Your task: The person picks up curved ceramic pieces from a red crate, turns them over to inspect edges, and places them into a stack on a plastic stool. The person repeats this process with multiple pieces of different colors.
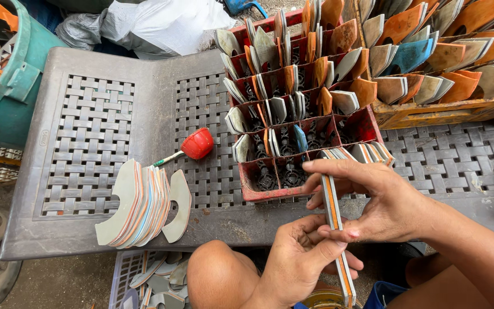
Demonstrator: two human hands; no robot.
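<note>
Left of centre: fanned pile of flat curved grey and orange pieces (141,206) on grey woven-pattern plastic table (87,131) | lower centre: my left hand (301,260) and right hand (375,200) both grip a thin grey-and-orange-edged stack (334,214) | above: red compartment crate (304,137).

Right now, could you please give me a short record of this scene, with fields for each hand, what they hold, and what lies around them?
left hand: grips the lower part of a thin stack of flat pieces, edge-on to the camera
right hand: pinches the same stack from above
work surface: brown woven-pattern plastic bench
beside hands: fanned pile of curved cut pieces; red round-headed tool
ahead: red divided crate holding upright pieces; orange crate likewise
far left: green tub
</note>
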